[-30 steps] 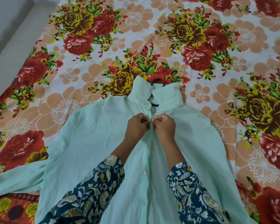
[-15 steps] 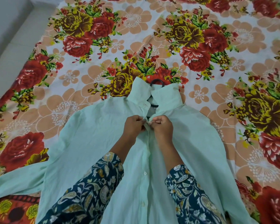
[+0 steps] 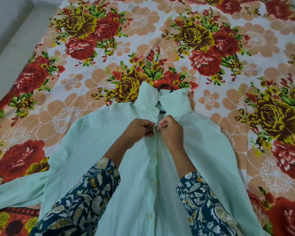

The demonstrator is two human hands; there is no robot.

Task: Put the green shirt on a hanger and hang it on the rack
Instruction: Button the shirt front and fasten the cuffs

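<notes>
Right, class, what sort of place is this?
Probably a bedroom at home: a flowered bedsheet spread wide, pale floor beside it, and a shirt laid out over a hanger.

The green shirt (image 3: 85, 150) covers the near middle of the bed (image 3: 245, 116), a sleeve (image 3: 15, 196) reaching its near left edge. The left hand (image 3: 140, 127) and right hand (image 3: 171, 129) pinch and crowd the placket (image 3: 156, 150). Bare bed runs along the far edge and right side; the hanger hook (image 3: 163, 86) seemingly lies flat there.

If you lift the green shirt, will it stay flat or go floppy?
Probably floppy: the green shirt is thin, wrinkled cloth, so its sleeves would likely dangle. The hanger inside the collar should hold the shoulders up.
</notes>
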